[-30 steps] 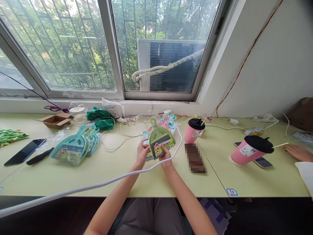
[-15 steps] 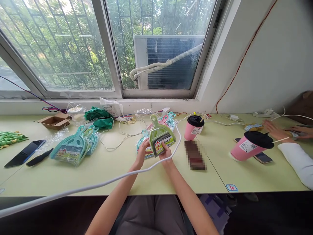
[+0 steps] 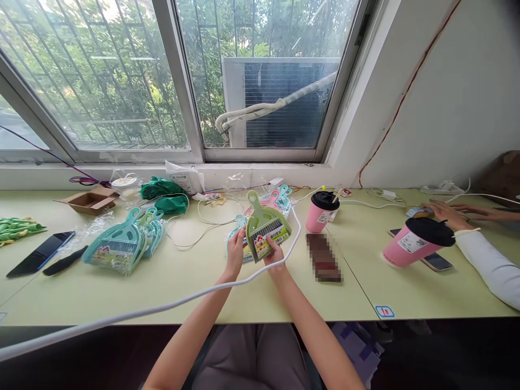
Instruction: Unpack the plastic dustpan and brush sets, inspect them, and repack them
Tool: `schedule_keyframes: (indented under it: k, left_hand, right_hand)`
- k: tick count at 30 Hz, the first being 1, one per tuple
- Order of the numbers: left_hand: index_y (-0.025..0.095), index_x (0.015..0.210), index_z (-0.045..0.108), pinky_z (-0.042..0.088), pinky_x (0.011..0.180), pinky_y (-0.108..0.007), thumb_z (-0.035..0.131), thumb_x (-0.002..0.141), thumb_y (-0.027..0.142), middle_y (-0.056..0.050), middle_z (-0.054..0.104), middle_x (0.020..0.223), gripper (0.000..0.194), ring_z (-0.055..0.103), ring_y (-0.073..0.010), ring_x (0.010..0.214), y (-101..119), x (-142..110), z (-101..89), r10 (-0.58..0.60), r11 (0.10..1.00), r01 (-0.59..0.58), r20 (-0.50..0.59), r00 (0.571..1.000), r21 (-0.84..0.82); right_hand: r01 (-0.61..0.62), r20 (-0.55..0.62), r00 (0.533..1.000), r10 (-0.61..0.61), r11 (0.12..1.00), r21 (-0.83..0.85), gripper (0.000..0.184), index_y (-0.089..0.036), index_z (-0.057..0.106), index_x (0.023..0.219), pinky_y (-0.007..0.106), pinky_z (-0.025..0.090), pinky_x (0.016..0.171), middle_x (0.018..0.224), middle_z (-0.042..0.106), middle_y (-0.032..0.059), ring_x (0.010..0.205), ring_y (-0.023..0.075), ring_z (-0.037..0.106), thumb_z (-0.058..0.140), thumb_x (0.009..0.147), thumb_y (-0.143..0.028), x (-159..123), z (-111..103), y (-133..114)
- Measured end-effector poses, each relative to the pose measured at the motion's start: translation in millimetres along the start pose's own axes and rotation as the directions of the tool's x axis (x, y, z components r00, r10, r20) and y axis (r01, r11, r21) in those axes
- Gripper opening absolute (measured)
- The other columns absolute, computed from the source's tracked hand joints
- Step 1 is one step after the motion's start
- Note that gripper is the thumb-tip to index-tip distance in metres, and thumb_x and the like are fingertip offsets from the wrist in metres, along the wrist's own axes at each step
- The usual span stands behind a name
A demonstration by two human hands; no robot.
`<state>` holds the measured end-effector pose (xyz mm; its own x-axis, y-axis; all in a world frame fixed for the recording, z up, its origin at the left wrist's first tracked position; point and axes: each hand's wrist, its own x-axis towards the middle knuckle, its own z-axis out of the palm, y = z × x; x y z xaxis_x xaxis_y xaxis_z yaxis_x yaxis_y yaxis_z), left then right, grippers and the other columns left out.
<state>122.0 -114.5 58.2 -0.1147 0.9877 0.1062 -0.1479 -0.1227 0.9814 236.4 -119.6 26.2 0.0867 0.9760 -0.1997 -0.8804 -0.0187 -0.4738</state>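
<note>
A green mini dustpan-and-brush set [image 3: 263,219] with a printed label is held up over the table, its handle pointing away from me. My left hand [image 3: 236,248] pinches its left edge. Its lower right part rests in my right hand [image 3: 275,253], with the thumb lying on the label. Behind it lie more sets, a blue dustpan set [image 3: 240,221] and a pink dustpan set [image 3: 273,198], partly hidden by the green one. To the left, a pile of wrapped blue dustpan sets [image 3: 116,246] lies on the table.
A white cable [image 3: 162,307] crosses in front of my forearms. On the right stand a pink cup [image 3: 319,216], a tilted pink cup [image 3: 410,246] and a phone [image 3: 436,265]. Another person's hand [image 3: 449,214] reaches there. Leftward lie a black phone [image 3: 38,253] and an open cardboard box [image 3: 91,201].
The green set stays in both hands, barely shifting. The other person's hands have come further in at the right, reaching behind the tilted cup. My view has shifted slightly.
</note>
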Motion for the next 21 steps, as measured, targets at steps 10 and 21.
schedule_keyframes:
  k: [10, 21]
  left_hand:
    - [0.022, 0.092, 0.073, 0.055, 0.081, -0.039, 0.053, 0.089, 0.034, -0.008, 0.072, 0.098, 0.023, 0.064, -0.025, 0.096, -18, 5, -11.1, 0.379, 0.767, -0.37, 0.096, 0.921, 0.524]
    - [0.025, 0.086, 0.074, 0.005, 0.118, -0.063, 0.057, 0.085, 0.018, -0.005, 0.039, 0.154, 0.018, 0.027, -0.0312, 0.146, -11, 0, -16.4, 0.518, 0.248, -0.679, 0.498, 0.696, 0.691]
  right_hand:
    - [0.027, 0.006, 1.0, -0.027, 0.999, 0.019, 0.028, -0.018, 0.068, 0.101, 0.026, 0.06, 0.079, 0.093, 0.076, 0.0027, 0.085, 0.0155, 0.073, 0.075, 0.074, -0.021, -1, 0, -2]
    - [0.076, -0.048, 0.996, -0.078, 0.997, -0.034, 0.019, -0.02, 0.069, 0.094, 0.031, 0.062, 0.08, 0.091, 0.077, 0.002, 0.087, 0.0186, 0.074, 0.07, 0.076, -0.022, 7, -3, -13]
